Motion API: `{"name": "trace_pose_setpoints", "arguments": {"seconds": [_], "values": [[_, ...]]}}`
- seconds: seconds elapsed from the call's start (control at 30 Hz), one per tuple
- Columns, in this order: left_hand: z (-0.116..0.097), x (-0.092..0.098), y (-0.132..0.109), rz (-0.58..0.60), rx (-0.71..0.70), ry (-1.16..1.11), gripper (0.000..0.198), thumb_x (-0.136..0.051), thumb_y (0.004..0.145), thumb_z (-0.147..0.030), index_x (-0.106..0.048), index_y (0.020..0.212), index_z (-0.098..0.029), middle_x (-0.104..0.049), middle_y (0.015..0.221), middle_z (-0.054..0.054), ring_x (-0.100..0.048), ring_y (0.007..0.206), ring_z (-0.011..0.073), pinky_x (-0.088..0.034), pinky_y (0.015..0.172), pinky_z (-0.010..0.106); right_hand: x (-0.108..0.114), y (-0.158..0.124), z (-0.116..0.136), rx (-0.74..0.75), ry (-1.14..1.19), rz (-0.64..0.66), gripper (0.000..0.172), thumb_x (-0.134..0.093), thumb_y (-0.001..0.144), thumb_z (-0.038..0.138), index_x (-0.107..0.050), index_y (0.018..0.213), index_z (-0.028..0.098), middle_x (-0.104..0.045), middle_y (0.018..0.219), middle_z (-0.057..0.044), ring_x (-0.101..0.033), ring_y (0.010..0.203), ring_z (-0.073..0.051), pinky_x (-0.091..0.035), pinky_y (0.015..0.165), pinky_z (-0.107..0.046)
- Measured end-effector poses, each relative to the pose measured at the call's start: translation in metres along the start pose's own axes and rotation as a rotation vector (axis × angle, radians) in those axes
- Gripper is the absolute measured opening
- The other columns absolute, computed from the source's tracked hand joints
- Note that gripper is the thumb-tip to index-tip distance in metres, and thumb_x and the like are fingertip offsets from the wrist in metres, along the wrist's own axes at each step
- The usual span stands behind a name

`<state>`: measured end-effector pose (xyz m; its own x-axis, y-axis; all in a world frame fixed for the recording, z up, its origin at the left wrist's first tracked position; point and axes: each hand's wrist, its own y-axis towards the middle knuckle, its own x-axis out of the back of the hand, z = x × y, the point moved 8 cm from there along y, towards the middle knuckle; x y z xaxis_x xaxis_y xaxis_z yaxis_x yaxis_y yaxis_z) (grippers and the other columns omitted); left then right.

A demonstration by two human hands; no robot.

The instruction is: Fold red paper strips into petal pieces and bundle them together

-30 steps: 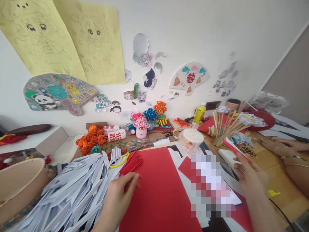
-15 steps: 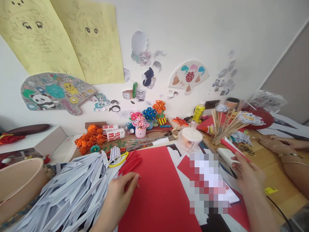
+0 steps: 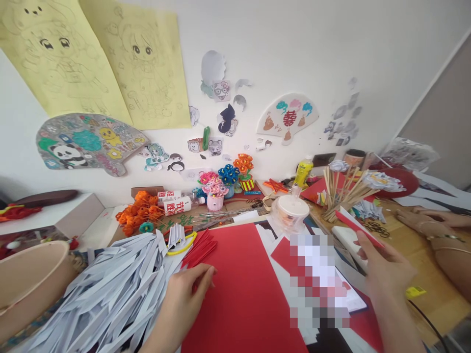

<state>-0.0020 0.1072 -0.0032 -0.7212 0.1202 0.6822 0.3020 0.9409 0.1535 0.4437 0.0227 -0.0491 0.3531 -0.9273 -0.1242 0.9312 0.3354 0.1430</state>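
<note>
My right hand (image 3: 388,267) grips a red paper strip (image 3: 358,227), tilted, above the right side of the table (image 3: 437,279). My left hand (image 3: 186,291) is curled narrow, thumb close to the forefinger, over the left edge of a large red paper sheet (image 3: 243,294); I can't tell whether anything sits between those fingers. Just beyond it lie folded red strips (image 3: 200,249), with a heap of folded white paper strips (image 3: 110,289) to my left.
</note>
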Motion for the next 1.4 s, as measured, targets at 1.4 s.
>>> {"name": "trace_pose_setpoints", "arguments": {"seconds": [1.4], "values": [[-0.007,-0.027,-0.009,-0.010,0.252,-0.838,0.040,-0.073,0.073,-0.053,-0.064,0.089,-0.017,-0.067,0.064,0.000,-0.064,0.059,0.0147,-0.051,0.062,0.026,-0.122,-0.249,0.080,0.666,-0.043,1.030,0.018,-0.061,0.091,0.015,-0.073,0.104,0.019,-0.074,0.083,-0.004,-0.070,0.071,-0.016,-0.055,0.065,-0.022]]}}
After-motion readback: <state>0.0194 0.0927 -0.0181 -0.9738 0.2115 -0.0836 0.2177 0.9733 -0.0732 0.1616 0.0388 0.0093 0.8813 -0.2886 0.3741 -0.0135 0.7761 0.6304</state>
